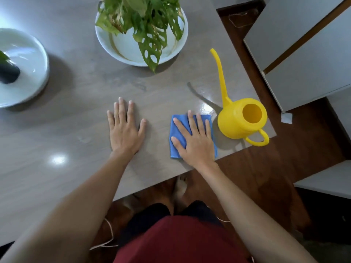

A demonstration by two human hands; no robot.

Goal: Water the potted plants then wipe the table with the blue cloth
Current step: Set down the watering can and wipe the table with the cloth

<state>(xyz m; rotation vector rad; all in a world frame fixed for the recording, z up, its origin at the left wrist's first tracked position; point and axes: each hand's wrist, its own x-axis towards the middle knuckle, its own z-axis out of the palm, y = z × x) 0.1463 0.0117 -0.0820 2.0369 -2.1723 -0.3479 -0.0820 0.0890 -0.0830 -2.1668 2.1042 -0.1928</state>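
Blue cloth (176,133): folded flat, near right table (76,103) edge, beside yellow watering can (241,118).
Right hand (195,139): fingers spread, pressing cloth flat.
Left hand (124,130): spread, resting on table.
Handling: judged soft, light, prone to bunching; press with palm centrally.

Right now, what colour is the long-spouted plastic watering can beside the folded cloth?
Bright yellow all over; the long-spouted plastic watering can shows clearly in the head view.
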